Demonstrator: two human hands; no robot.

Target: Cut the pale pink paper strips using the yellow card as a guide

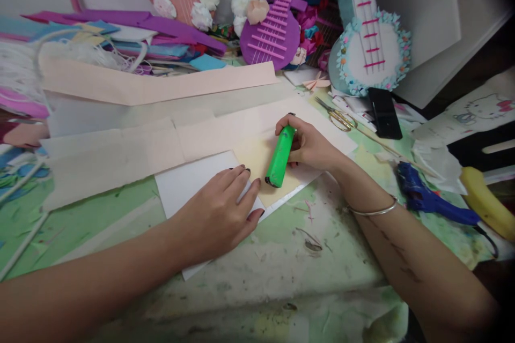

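Observation:
My right hand (308, 142) is closed around a bright green tool with dark ends (280, 158), which looks like a stapler. It is held tilted over a pale yellow sheet (257, 153), its lower end close to the paper. My left hand (219, 209) lies flat with fingers stretched out, pressing on a white sheet (193, 179) beside the yellow one. Just behind, a long strip of pale pink paper (153, 142) runs across the table, partly under the right hand. The underside of the green tool is hidden.
Gold-handled scissors (340, 118) and a black phone (385, 112) lie at the back right. A blue glue gun (434, 195) rests right of my forearm. Decorated paper instruments, including a purple one (273, 32), stand behind. Coloured sheets (161, 32) are piled back left.

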